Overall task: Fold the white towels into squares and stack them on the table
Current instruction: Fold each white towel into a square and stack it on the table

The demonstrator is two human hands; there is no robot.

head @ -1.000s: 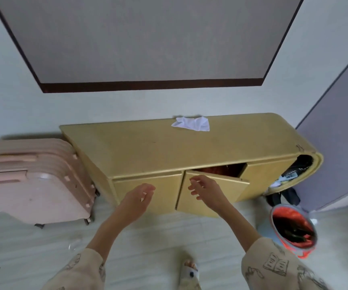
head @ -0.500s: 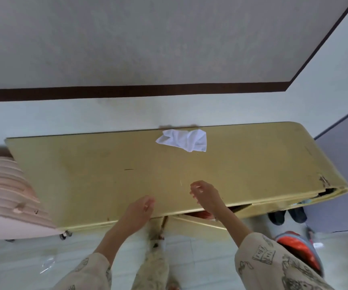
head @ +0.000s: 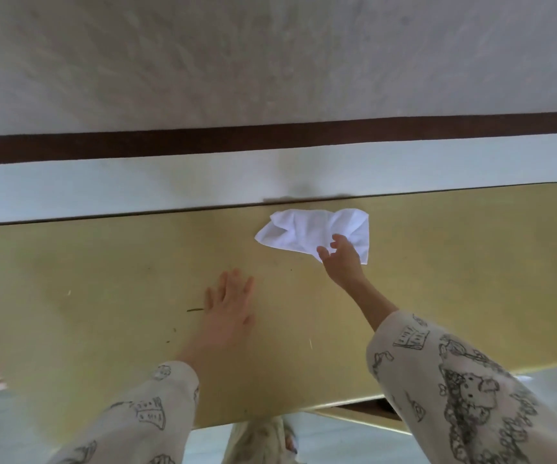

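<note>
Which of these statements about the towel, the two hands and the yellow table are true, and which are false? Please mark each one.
1. The white towel lies crumpled near the back edge of the yellow table. True.
2. The towel is already folded into a neat square. False: it is wrinkled and uneven in shape.
3. The right hand reaches over the near right corner of the towel with its fingers spread. True.
4. The left hand grips a second towel. False: it lies flat with straight fingers on the bare table top, holding nothing.
5. A stack of folded towels stands on the table. False: only one towel is in view.
</note>
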